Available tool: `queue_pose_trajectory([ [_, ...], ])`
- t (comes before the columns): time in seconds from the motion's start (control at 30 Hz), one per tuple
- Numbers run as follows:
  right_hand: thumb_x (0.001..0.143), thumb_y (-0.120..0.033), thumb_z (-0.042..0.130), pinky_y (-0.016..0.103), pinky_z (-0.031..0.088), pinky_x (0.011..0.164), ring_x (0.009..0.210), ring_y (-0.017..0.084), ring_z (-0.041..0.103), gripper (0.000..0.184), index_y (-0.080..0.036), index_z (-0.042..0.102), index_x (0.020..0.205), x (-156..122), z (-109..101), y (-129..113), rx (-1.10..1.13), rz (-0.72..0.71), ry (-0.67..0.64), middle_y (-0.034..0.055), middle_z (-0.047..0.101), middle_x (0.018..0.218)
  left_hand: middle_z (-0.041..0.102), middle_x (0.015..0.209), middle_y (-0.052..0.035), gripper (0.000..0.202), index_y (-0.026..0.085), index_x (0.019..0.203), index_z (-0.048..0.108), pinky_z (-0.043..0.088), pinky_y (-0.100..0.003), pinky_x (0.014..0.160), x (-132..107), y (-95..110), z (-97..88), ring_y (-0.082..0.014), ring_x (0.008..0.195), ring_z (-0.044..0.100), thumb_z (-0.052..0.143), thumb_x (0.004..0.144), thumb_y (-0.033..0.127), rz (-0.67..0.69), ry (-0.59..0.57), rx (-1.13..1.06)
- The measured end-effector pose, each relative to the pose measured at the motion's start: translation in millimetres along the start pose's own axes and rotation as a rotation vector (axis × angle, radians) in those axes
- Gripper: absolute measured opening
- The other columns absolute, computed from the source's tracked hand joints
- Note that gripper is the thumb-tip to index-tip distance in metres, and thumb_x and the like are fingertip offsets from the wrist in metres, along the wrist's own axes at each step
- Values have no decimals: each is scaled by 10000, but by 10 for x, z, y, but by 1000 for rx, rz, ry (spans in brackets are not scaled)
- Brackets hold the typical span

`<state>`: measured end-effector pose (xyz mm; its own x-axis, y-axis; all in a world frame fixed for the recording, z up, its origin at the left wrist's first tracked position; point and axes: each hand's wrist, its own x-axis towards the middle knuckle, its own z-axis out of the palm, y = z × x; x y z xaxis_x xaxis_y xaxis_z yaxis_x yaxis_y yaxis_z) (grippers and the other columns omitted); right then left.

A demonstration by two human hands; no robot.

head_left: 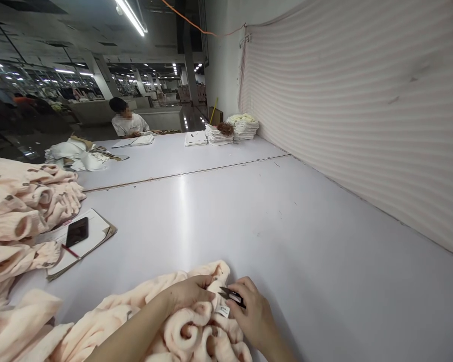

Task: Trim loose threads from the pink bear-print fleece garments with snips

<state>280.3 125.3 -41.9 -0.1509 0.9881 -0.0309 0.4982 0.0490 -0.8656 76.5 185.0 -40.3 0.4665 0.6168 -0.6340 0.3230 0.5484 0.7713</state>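
A fluffy pale pink garment (pixel 189 329) lies bunched at the front of the table. My left hand (pixel 191 295) is closed on its fabric near the upper end, fingers pinching a fold. In my right hand (pixel 254 311) is a pair of black thread snips (pixel 235 297), held between thumb and fingers. The blades point left toward the pinched fabric, close to my left fingertips; whether they touch a thread is too small to tell. Just below the blades a small white label (pixel 222 310) sticks out of the garment.
More pink garments (pixel 26 201) are heaped at the left. Beside them a phone (pixel 77 231) and a red pen (pixel 71 251) rest on papers (pixel 94 229). Farther back are white cloth pieces (pixel 79 153), fabric stacks (pixel 243 126) and a seated person (pixel 130 120). A striped sheet (pixel 343 100) hangs along the right.
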Motion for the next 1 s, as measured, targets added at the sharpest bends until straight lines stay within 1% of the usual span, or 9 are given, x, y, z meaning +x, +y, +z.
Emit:
queue_pose_trajectory([
  [0.13, 860, -238, 495, 249, 392, 696, 758, 148, 580, 198, -269, 670, 947, 52, 34, -87, -93, -71, -13, -4, 597, 925, 538, 670, 30, 244, 169, 784, 588, 410, -255, 596, -25, 37, 23, -117, 592, 515, 709, 624, 308, 21, -3, -8],
  [0.27, 827, -338, 544, 269, 410, 796, 915, 189, 560, 198, -237, 659, 953, 116, 55, 70, 329, 139, 19, 33, 591, 1001, 551, 699, 26, 215, 171, 790, 589, 418, -261, 624, -95, 68, 25, -127, 636, 533, 684, 644, 297, 48, 12, 46],
  [0.37, 723, -345, 611, 280, 460, 733, 896, 197, 584, 387, -215, 600, 1087, 164, 82, 215, 544, 268, -108, 51, 603, 1081, 550, 700, 33, 195, 174, 767, 572, 408, -260, 629, -168, 86, 60, -134, 661, 531, 679, 637, 271, 81, 31, 120],
  [0.47, 657, -296, 616, 240, 450, 592, 634, 135, 563, 298, -163, 623, 923, 175, 124, 239, 617, 276, -253, -5, 613, 763, 519, 652, 46, 126, 182, 756, 541, 381, -265, 587, -255, 85, 154, -141, 625, 501, 614, 673, 244, 127, 102, 226],
  [0.53, 674, -256, 582, 208, 402, 537, 544, 101, 484, 143, -166, 584, 784, 130, 146, 192, 609, 268, -257, -52, 513, 606, 514, 679, 39, 65, 196, 758, 511, 371, -285, 619, -317, 58, 240, -157, 664, 489, 538, 699, 186, 188, 204, 310],
  [0.6, 694, -209, 562, 201, 380, 560, 581, 101, 462, 50, -182, 547, 733, 28, 167, 134, 561, 240, -183, -56, 483, 615, 507, 764, 19, 118, 212, 752, 456, 356, -319, 708, -378, 7, 326, -176, 754, 468, 468, 696, 108, 267, 341, 392],
  [0.73, 741, -191, 553, 216, 381, 634, 667, 128, 502, 19, -207, 558, 732, -274, 254, 80, 130, -44, 67, -22, 538, 729, 453, 812, 0, 215, 235, 749, 335, 351, -329, 715, -490, -127, 437, -181, 759, 431, 391, 700, 33, 467, 551, 649],
  [0.8, 795, -210, 513, 211, 408, 624, 660, 133, 546, 66, -224, 577, 784, -397, 297, 69, -6, -135, 103, -10, 578, 763, 436, 789, 7, 250, 243, 737, 294, 366, -304, 665, -539, -179, 456, -171, 726, 434, 392, 689, 19, 520, 606, 751],
  [1.0, 823, -281, 551, 197, 469, 721, 812, 157, 630, 142, -230, 651, 909, -445, 180, -112, 183, 9, 59, 15, 641, 873, 417, 780, 14, 307, 246, 711, 269, 385, -268, 609, -637, -258, 470, -153, 685, 442, 439, 647, -1, 588, 678, 867],
])
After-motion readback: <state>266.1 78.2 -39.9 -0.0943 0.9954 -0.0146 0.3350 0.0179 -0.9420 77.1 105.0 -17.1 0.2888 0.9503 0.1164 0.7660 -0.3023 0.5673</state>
